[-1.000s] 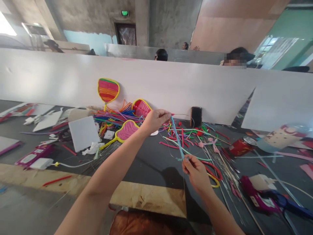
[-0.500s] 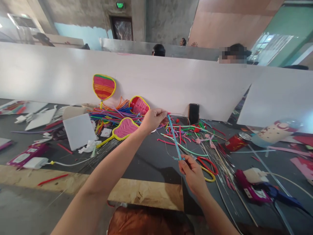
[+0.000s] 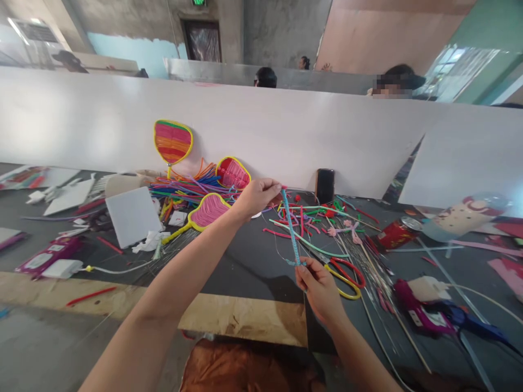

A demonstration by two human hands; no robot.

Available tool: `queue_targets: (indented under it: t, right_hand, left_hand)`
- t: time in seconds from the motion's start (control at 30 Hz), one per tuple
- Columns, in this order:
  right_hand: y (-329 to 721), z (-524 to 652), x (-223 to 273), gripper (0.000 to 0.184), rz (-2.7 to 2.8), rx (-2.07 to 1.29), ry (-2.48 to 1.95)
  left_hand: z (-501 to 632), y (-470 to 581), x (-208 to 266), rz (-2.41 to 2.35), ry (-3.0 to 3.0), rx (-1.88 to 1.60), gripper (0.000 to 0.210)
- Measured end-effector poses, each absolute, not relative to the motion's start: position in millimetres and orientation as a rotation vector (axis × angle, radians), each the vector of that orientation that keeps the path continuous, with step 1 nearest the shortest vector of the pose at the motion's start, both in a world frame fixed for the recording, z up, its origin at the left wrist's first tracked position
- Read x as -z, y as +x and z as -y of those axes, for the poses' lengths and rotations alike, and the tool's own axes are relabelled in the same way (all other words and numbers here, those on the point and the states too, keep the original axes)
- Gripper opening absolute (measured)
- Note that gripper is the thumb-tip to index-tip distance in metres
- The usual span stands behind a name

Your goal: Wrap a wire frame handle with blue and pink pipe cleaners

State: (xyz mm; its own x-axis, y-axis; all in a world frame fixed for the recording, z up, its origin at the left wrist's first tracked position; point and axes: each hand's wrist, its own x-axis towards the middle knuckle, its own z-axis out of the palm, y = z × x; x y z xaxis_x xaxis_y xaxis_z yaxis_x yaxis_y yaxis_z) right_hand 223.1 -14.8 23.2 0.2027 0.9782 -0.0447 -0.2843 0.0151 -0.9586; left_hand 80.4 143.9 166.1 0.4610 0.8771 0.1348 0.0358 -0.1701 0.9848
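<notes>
A light-blue twisted pipe cleaner strip [image 3: 291, 228] runs almost upright between my two hands, above the dark table. My left hand [image 3: 261, 197] pinches its top end, where a bit of pink shows at the fingertips. Lower down, my right hand [image 3: 318, 286] is closed on the bottom end, with a short blue piece sticking out sideways and a thin wire hanging near it. Red-and-yellow-handled scissors [image 3: 347, 277] lie just right of my right hand. Beyond the strip are scattered pipe cleaner pieces [image 3: 314, 223] in red, green and purple.
Yellow-rimmed fan shapes [image 3: 174, 141] stand and lie at the left near bundled pipe cleaners [image 3: 183, 188]. A phone [image 3: 325, 186] leans on the white board [image 3: 286, 125]. Rightward are a red can [image 3: 398, 234], a bottle [image 3: 461, 218], a purple power strip [image 3: 420, 310] and a blue-handled tool [image 3: 478, 324].
Both hands keep their hold on the blue strip and have barely moved. The view has shifted slightly.
</notes>
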Motion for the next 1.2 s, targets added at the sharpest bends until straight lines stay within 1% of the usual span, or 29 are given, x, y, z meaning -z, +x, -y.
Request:
queue_targets:
  t: [0.17, 0.3, 0.43, 0.57, 0.7, 0.83, 0.97, 1.2]
  right_hand:
    - [217.8, 12.5, -29.9, 0.025, 0.76, -1.228, -1.055]
    - [221.3, 12.6, -40.5, 0.025, 0.675, -1.234, -1.005]
    - [239.5, 15.4, -55.3, 0.025, 0.626, -1.184, -0.937]
    - [268.9, 23.4, -73.2, 0.025, 0.553, -1.126, -0.865]
    - [296.9, 35.7, -87.8, 0.024, 0.483, -1.01, -0.825]
    - [314.2, 48.2, -97.5, 0.025, 0.505, -0.854, -0.843]
    - [322.0, 56.2, -101.4, 0.024, 0.592, -0.734, -0.893]
    - [332.4, 61.4, -91.8, 0.014, 0.765, -0.606, -1.007]
  left_hand:
    - [-148.1, 86.0, -166.4, -0.727, 1.65, -0.996, 0.014]
    - [-155.3, 96.1, -176.8, -0.717, 1.768, -0.945, 0.014]
    - [-160.8, 125.5, -197.6, -0.732, 1.852, -0.913, 0.019]
    - [-154.0, 171.4, -227.6, -0.758, 1.774, -0.946, 0.021]
    - [-136.9, 211.2, -254.0, -0.724, 1.696, -0.95, 0.02]
    - [-123.4, 232.9, -267.9, -0.689, 1.727, -0.907, 0.019]
    - [-118.1, 240.7, -271.8, -0.701, 1.759, -0.892, 0.018]
    - [-108.4, 242.3, -272.1, -0.737, 1.811, -0.851, 0.019]
